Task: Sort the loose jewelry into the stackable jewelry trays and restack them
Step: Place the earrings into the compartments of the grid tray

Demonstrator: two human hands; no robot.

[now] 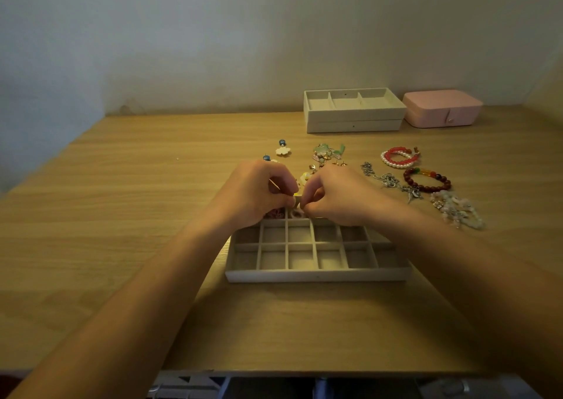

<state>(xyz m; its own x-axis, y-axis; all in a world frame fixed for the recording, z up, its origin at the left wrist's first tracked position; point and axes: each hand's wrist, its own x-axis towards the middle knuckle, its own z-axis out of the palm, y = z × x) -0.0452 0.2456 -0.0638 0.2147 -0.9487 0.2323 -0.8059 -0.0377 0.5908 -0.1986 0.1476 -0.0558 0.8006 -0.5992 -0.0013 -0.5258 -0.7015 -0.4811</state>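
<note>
Table (122, 216): grid tray (316, 275), stacked trays (353, 121), pink box (441, 109), bracelets (426, 189), maybe earrings (327, 152).

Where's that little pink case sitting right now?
In the head view, the pink case sits closed at the far right of the wooden table, against the wall, just right of the stacked cream trays.

You are looking down on a light wood-grain table (122, 231) that fills the lower part of the view. Its far edge meets a plain pale wall (274, 33), grey-white up high and warmer toward the table. Near the table's far left corner the base of that wall shows a scuffed, stained patch (129, 107). A second, bluish wall (36, 109) runs along the left edge. The light is dim and yellowish. Below the near edge you see dark shapes (274, 388), too murky to tell.
</note>
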